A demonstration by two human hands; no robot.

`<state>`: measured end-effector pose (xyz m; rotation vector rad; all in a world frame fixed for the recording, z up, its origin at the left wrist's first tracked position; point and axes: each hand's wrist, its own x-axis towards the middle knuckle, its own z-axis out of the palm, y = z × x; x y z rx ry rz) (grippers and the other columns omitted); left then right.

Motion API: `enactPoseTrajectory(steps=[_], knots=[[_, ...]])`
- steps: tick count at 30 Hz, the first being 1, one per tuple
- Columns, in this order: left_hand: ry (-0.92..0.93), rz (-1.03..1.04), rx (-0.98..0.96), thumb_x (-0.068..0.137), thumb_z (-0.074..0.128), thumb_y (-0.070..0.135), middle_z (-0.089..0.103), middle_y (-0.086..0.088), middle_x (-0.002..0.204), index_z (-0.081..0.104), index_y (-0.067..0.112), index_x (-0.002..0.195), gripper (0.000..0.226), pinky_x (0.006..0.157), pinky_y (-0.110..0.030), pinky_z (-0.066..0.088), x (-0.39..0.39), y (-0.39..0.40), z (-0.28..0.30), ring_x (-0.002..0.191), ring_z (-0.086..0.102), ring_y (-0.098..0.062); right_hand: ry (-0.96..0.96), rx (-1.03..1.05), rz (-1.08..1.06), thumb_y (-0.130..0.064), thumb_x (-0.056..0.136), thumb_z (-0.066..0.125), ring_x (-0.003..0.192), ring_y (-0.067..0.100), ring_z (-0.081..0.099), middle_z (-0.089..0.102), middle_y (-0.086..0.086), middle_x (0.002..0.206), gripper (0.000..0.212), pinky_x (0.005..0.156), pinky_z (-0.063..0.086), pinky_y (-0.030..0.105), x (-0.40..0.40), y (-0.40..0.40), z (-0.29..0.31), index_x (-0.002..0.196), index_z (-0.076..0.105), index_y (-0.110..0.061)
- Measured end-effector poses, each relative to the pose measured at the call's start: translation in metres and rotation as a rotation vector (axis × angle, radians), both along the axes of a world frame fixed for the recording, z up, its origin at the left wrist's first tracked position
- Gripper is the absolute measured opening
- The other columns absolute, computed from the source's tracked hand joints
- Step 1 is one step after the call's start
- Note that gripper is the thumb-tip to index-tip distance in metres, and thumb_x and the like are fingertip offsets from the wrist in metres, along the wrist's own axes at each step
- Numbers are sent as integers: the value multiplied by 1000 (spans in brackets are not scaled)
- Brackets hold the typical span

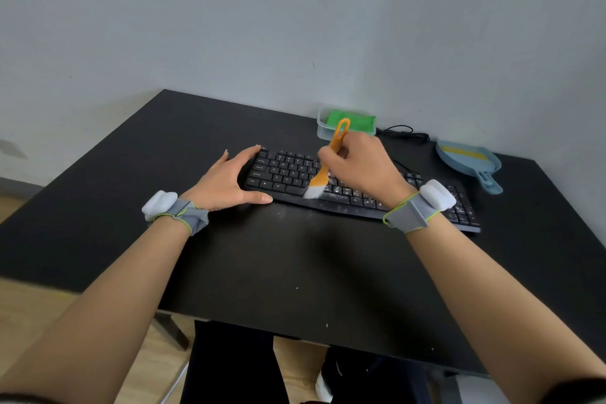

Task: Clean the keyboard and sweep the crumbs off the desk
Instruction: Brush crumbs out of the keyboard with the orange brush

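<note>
Against a plain pale wall stands a black desk (229, 266), dotted with a few white crumbs (297, 288) on its near part; wood-look floor shows past its left edge. The black keyboard (288, 174) lies on the desk with its long axis running from left to right and slanting toward the viewer at the right end; white dust speckles its middle and right keys. Behind it sit a clear tray holding a green cloth (352, 121) and, further right, a blue dustpan (469, 161). The left hand (229, 180) is spread open, fingers and thumb bracing the keyboard's left end. The right hand (360, 164) pinches an orange brush (331, 157) by its handle, loop end up and away, white bristles down on the keys by the front edge.
</note>
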<state>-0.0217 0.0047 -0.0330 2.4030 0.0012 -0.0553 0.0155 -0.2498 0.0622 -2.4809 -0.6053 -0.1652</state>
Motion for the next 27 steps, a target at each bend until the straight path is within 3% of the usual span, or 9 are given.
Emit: enactPoseTrajectory(steps=[3,7,11,13,17,23,27], knots=[[-6,-25,-34,57,73,74,27,10,160,13,33,156,123,123,-44,-6,3,0,0,152,1,-28,-26,58,-53,-30,91,55,61,20,63,72,8,67,37,62,50,26,10,-5,2,75,69,1],[12,-38,-66,55,71,85,16,7,164,7,40,155,126,122,-51,-9,12,-2,2,152,1,-28,-84,125,-100,-29,94,55,70,20,69,74,6,71,35,74,54,33,25,-6,-4,79,72,-2],[-28,-112,7,73,77,57,6,-2,166,6,30,158,115,118,-47,-16,13,-29,29,151,-6,-20,-44,136,-110,-31,94,55,74,17,71,74,5,71,34,77,55,33,35,4,-15,81,73,-5],[-39,-154,79,73,78,57,3,-5,166,3,27,158,117,118,-50,-18,19,-37,35,152,-4,-18,-14,124,-96,-32,94,55,73,17,71,74,6,71,34,76,55,30,36,8,-19,81,73,-5],[-43,-212,216,70,80,58,5,-4,166,0,23,158,124,116,-59,-16,30,-43,36,151,-8,-13,-6,55,-70,-30,91,54,60,25,59,70,11,66,40,59,45,29,32,8,-14,75,68,4],[-45,-258,255,69,80,58,11,2,165,-1,21,158,126,114,-61,-18,37,-46,38,151,-8,-11,-109,99,-81,-27,92,57,60,20,60,72,9,68,35,64,48,32,30,-1,-3,74,69,0],[-36,-255,257,70,81,54,18,5,164,-2,21,158,125,114,-62,-19,37,-49,41,151,-6,-10,-48,30,-78,-27,95,54,60,19,56,63,4,62,36,61,43,30,29,-5,-12,69,63,-4]])
